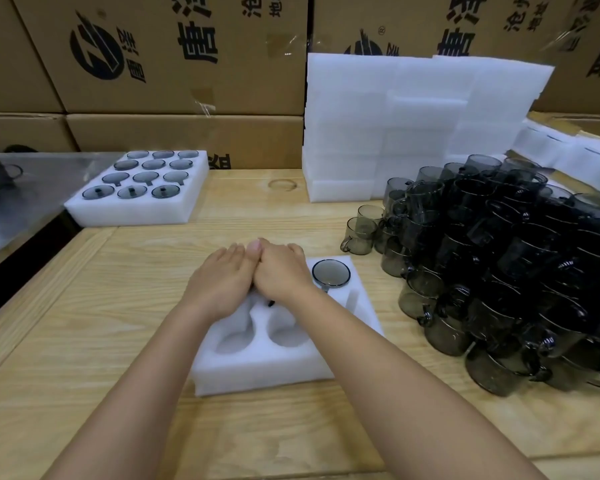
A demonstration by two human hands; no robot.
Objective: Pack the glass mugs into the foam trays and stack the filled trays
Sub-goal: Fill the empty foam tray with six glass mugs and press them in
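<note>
A white foam tray (pixel 257 365) lies on the wooden table in front of me, its near pockets bare. One smoky glass mug (pixel 330 271) sits in its far right pocket. My left hand (pixel 222 282) and my right hand (pixel 281 271) lie palm down, side by side and touching, over the tray's far middle pockets. They cover what is under them; only a dark bit of a handle (pixel 270 302) shows below the palms. A big heap of loose smoky mugs (pixel 499 271) stands to the right.
A filled foam tray (pixel 136 209) holding several mugs sits at the far left by a metal surface (pixel 25 202). Stacked white foam trays (pixel 395 126) rise at the back right. Cardboard boxes (pixel 174 57) wall off the back.
</note>
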